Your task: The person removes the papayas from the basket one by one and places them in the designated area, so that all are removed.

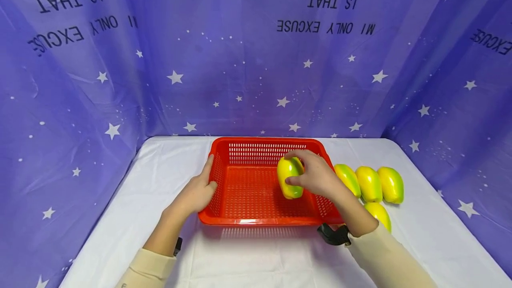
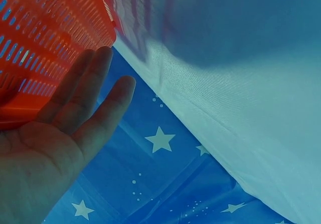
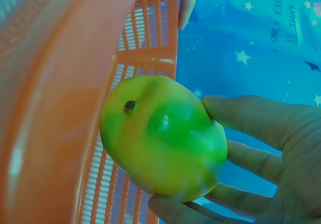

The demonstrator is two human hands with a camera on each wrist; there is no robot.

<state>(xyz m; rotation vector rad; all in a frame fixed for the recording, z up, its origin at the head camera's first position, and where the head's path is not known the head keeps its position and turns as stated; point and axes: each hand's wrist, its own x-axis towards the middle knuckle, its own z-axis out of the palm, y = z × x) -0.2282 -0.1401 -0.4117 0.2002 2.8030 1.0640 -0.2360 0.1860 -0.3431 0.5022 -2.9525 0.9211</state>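
Observation:
My right hand (image 1: 316,174) holds a yellow-green mango (image 1: 289,177) over the right half of a red plastic basket (image 1: 256,222), its thumb and fingers spread around the fruit. In the right wrist view the mango (image 3: 160,138) shows a dark stem spot, with the basket's slotted wall behind. My left hand (image 1: 198,190) grips the basket's left rim, thumb over the edge. From the left wrist view, several fingers of that hand (image 2: 60,128) extend along the outside of the wall.
Several more mangoes (image 1: 370,184) lie on the white cloth to the right of the basket, one (image 1: 378,214) partly hidden by my right forearm. A purple star-printed curtain (image 1: 256,79) stands behind and at both sides of the table (image 1: 168,159).

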